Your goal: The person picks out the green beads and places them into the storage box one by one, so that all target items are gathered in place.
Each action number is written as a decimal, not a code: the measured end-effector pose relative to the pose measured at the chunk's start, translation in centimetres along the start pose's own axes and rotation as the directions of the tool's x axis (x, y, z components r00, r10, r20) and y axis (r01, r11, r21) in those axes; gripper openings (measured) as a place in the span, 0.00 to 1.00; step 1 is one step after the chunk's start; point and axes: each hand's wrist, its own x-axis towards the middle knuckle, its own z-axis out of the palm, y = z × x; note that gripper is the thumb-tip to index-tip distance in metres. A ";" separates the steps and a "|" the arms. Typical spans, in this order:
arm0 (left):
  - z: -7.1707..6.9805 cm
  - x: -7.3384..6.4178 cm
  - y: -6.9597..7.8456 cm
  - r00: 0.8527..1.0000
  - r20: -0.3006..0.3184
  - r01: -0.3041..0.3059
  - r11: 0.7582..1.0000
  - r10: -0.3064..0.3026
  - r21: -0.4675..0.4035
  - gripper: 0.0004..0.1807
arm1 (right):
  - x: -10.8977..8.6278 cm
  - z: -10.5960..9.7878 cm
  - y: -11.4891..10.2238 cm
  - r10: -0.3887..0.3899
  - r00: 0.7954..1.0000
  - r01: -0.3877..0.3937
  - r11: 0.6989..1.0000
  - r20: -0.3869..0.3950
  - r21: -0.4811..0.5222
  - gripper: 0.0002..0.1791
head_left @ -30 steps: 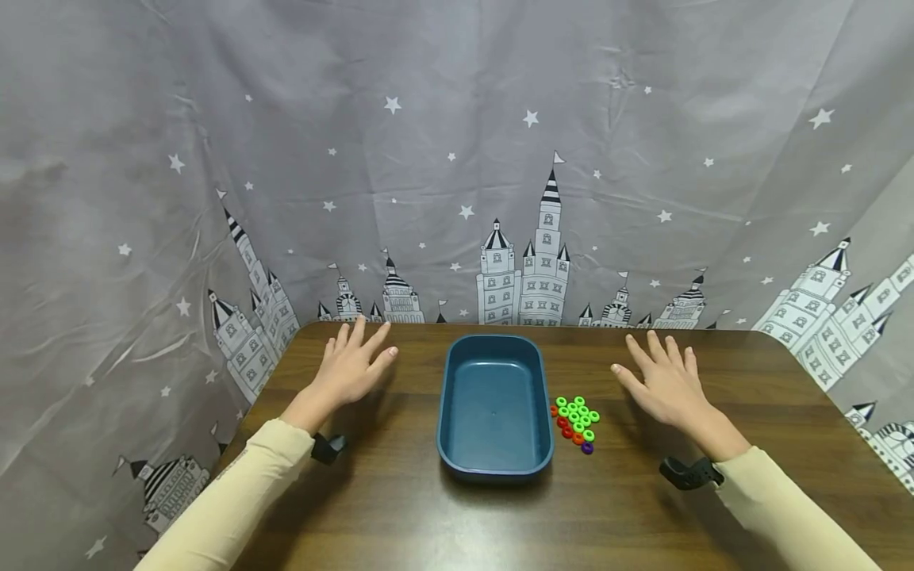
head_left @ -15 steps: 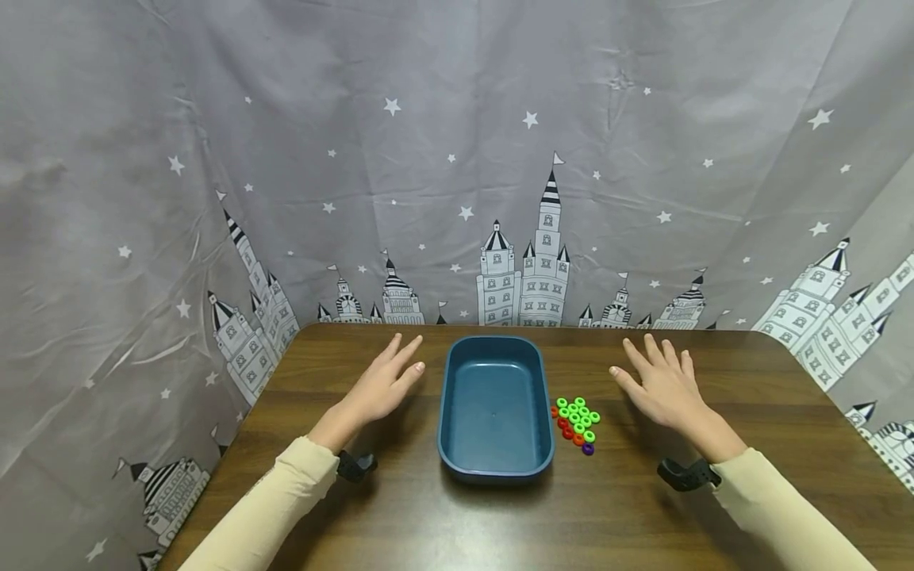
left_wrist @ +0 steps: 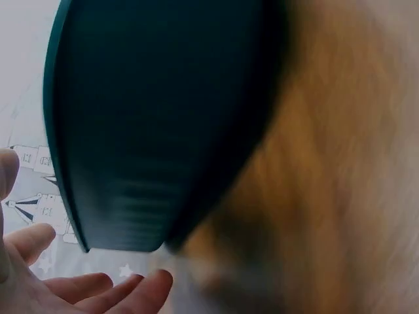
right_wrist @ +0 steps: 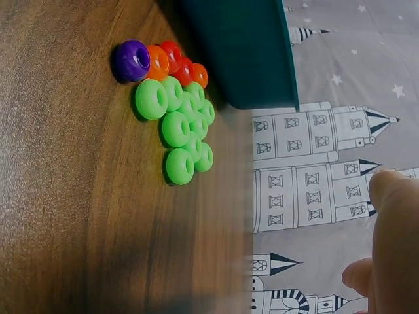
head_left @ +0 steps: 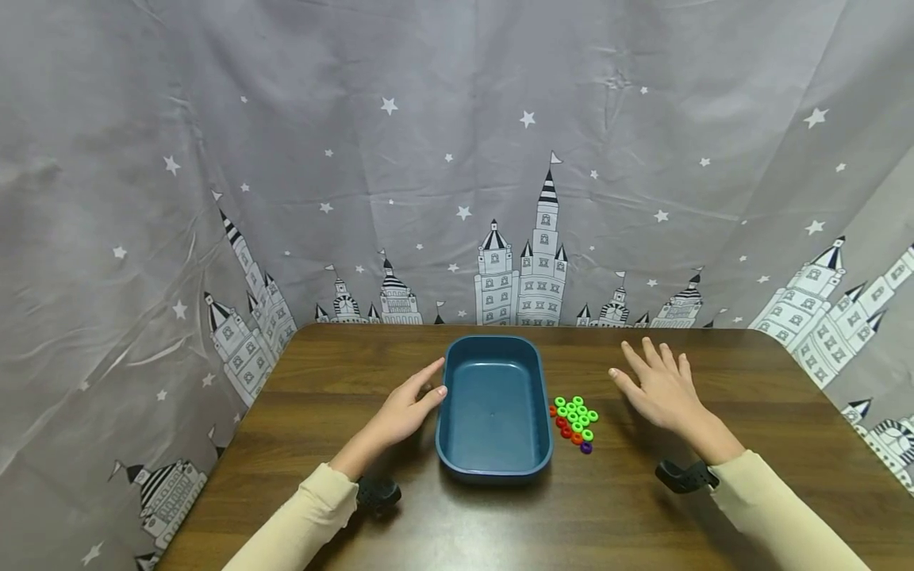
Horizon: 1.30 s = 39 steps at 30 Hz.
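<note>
A dark teal rectangular bin [head_left: 493, 416] stands on the table, with its inside bare. At its left side is my left hand [head_left: 401, 414], fingers extended and thumb close to the rim. The left wrist view shows the fingertips [left_wrist: 157, 288] near the bin's outer wall [left_wrist: 150, 131]; contact cannot be made out. Off the bin's right side lie ring-shaped beads: several green [head_left: 572, 407], a few red [head_left: 561, 422], an orange [head_left: 577, 438] and a purple one [right_wrist: 133, 60]. My right hand [head_left: 664, 394] hovers right of the beads, fingers spread, holding nothing.
The brown wooden table [head_left: 343, 357] reaches back to a grey curtain [head_left: 400, 159] printed with stars and castles. A black strap with a camera sits at each wrist, the right one [head_left: 685, 477] and the left one [head_left: 378, 493].
My left hand has moved right and somewhat toward me, from the table's left part to the bin's left side. The right hand, bin and beads have hardly moved.
</note>
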 end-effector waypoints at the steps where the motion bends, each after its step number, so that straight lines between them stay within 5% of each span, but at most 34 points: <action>1: 0.2 -0.1 -0.1 1.000 -0.002 0.004 0.999 -0.004 -0.034 0.32 | 0.0 0.1 0.0 0.001 1.000 -0.001 1.000 0.003 0.003 0.40; 8: 1.7 -1.4 -0.9 0.998 -0.030 -0.054 0.964 0.048 -0.261 0.33 | -0.1 0.3 -0.2 0.001 1.000 -0.001 1.000 0.029 0.018 0.40; 15: 2.6 -2.1 -1.4 1.000 -0.025 0.002 0.924 -0.013 -0.382 0.33 | 0.0 0.3 -0.2 -0.001 1.000 0.000 1.000 0.020 0.028 0.40; 39: 3.3 -2.5 -2.5 0.999 -0.003 0.041 0.895 -0.048 -0.445 0.33 | -0.5 0.6 0.4 0.001 0.999 0.002 0.993 -0.032 0.117 0.36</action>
